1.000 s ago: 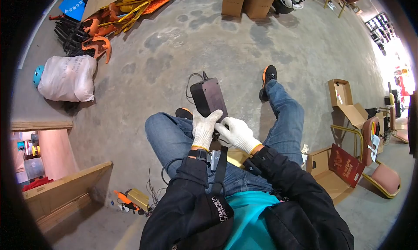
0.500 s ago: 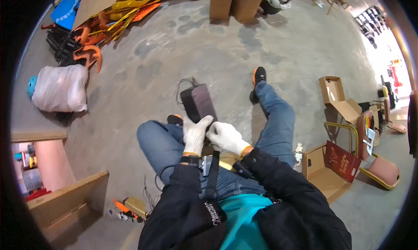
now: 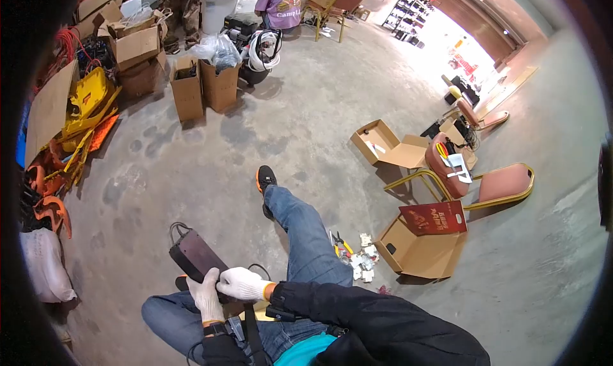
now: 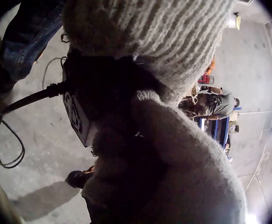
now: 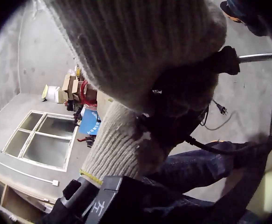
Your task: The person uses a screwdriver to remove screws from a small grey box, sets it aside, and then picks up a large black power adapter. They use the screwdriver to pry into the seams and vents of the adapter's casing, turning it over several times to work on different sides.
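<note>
A black box-shaped device [image 3: 196,254] lies slantwise above the bent leg, a cord looped at its far end. My white-gloved left hand [image 3: 205,296] grips its near end; the glove [image 4: 150,37] fills the top of the left wrist view, above a ribbed cable [image 4: 31,99]. My gloved right hand [image 3: 242,283] touches the left at that end. Its curled fingers hold a dark connector [image 5: 228,60] in the right wrist view, with a grey cable or rod [image 5: 261,57] coming out. Shadow and gloves hide the exact contact between connector and device.
Pliers [image 3: 343,243] and white pieces [image 3: 365,262] lie right of the outstretched leg, beside an open carton [image 3: 437,256]. Chairs [image 3: 504,182] stand farther right. Cartons [image 3: 220,88] and yellow plastic parts [image 3: 89,101] are at upper left. A person [image 3: 281,7] is at the back.
The head view has swung right and up, shifting hands and device to its lower left and revealing the back of the room. Both hands remain together at the device's near end.
</note>
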